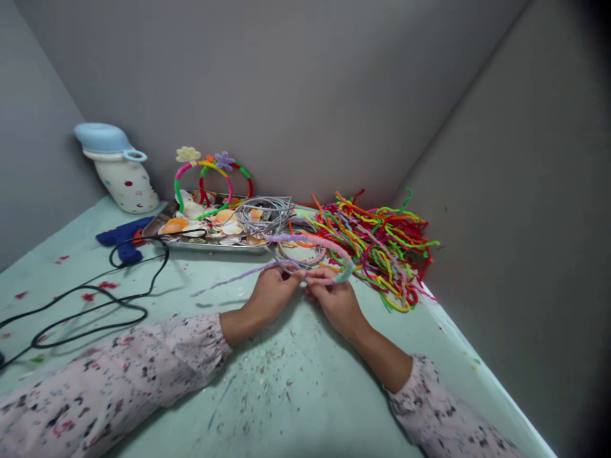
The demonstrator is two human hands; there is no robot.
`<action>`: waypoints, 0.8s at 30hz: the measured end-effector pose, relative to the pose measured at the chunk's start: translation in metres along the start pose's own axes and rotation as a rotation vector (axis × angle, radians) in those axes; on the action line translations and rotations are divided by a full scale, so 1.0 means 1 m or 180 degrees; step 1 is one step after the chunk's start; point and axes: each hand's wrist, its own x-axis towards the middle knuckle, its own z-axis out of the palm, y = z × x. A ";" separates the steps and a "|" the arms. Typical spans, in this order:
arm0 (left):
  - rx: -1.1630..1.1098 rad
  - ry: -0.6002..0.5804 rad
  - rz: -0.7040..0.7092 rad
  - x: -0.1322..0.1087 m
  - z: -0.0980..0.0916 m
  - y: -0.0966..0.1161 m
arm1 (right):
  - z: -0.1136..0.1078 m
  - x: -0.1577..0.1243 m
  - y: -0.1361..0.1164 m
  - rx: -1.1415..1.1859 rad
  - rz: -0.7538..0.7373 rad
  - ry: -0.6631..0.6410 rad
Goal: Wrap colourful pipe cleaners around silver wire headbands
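My left hand (271,294) and my right hand (337,299) rest on the pale green table (267,388), fingertips nearly meeting. Both pinch a curved headband (319,244) partly wrapped in pink and lilac pipe cleaner. A loose lilac pipe cleaner (228,280) trails left from my left fingers across the table. Behind the hands lies a bundle of bare metal headbands (265,214). A heap of coloured pipe cleaners (382,242) sits just right of the hands.
A metal tray (210,245) holds shell-like pieces and two finished headbands with flowers (210,175). A blue glue gun (125,238) lies at left, its black cord (95,299) looping over the table. A white bottle with a blue lid (119,172) stands at back left. Grey walls enclose the table.
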 end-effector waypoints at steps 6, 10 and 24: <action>0.0199 -0.0150 0.0073 -0.001 0.000 -0.003 | 0.001 0.004 0.000 0.0369 0.0449 0.0025; 0.0353 -0.0119 0.0053 -0.001 -0.001 -0.003 | 0.001 0.004 0.000 0.0470 0.0536 0.0081; 0.0426 -0.0124 0.0248 -0.001 -0.001 0.001 | 0.001 0.002 -0.006 0.0488 0.0504 -0.0086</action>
